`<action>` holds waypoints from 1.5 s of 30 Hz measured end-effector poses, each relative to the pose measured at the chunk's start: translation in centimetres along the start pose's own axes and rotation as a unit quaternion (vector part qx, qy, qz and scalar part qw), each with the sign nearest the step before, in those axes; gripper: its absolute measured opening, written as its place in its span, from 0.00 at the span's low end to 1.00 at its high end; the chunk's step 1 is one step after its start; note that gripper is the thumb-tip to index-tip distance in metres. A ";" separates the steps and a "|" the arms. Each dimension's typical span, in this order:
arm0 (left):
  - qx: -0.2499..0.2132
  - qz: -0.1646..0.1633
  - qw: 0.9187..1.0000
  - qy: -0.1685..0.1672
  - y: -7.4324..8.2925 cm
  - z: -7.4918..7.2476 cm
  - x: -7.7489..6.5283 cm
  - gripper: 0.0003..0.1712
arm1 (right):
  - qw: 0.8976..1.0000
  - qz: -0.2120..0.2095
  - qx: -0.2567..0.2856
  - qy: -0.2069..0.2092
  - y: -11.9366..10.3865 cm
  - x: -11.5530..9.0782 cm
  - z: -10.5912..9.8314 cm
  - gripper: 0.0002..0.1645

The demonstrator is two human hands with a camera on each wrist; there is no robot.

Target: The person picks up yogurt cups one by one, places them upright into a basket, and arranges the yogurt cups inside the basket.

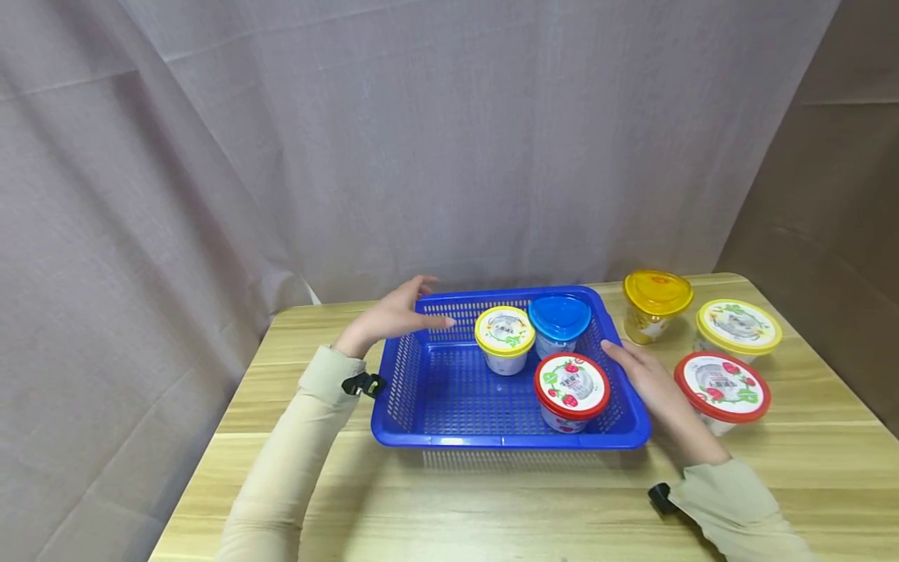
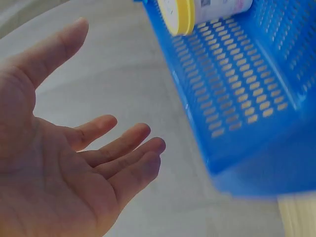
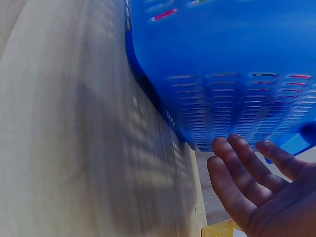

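Note:
A blue plastic basket (image 1: 449,441) with perforated walls stands on the table. Inside it are a tub with a yellow lid (image 1: 505,332), a tub with a blue heart-like lid (image 1: 559,316) and a tub with a red-rimmed strawberry lid (image 1: 572,386). My left hand (image 1: 393,316) is by the back left corner, thumb spread from the fingers; its palm (image 2: 54,173) holds nothing in the left wrist view. Along the basket's right side lies my right hand (image 1: 649,382), a fingertip at the rim. The right wrist view shows its loosely bent fingers (image 3: 247,173) close against the outer wall.
Right of the basket stand a cup with an amber lid (image 1: 658,293), a tub with a yellow-rimmed lid (image 1: 739,324) and a tub with a red-rimmed lid (image 1: 723,386). A grey curtain (image 1: 449,156) hangs behind the wooden table (image 1: 393,507).

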State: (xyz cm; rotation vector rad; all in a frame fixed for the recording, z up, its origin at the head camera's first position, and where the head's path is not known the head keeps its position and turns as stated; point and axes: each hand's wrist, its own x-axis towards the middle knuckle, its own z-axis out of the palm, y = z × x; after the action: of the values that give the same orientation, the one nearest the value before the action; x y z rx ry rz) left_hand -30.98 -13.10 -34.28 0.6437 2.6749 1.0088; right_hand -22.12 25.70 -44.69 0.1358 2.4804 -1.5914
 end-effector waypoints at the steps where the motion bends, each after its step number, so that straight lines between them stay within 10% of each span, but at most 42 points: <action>1: -0.001 -0.003 1.000 0.007 -0.2 -0.4 -0.3 0.51 | 1.000 0.000 0.000 0.000 0.0 0.0 0.0 0.53; 14: -0.045 -0.036 0.996 0.071 -4.1 -2.7 -3.9 0.51 | 1.000 -0.005 0.008 0.000 0.1 0.1 0.0 0.53; 28: -0.126 -0.095 0.979 0.131 -7.8 3.4 -5.0 0.53 | 1.000 -0.003 0.001 -0.005 0.1 0.0 -0.1 0.54; 45: -0.187 -0.070 0.962 0.184 -8.5 5.9 -5.0 0.43 | 1.000 -0.003 0.020 -0.012 0.3 0.2 -0.2 0.54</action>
State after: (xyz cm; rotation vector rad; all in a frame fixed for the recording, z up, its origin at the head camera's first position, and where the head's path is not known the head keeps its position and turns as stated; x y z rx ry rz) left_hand -27.34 -17.73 -44.14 0.2000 2.6537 1.6733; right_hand -22.26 26.00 -44.87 0.1146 2.4333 -1.6355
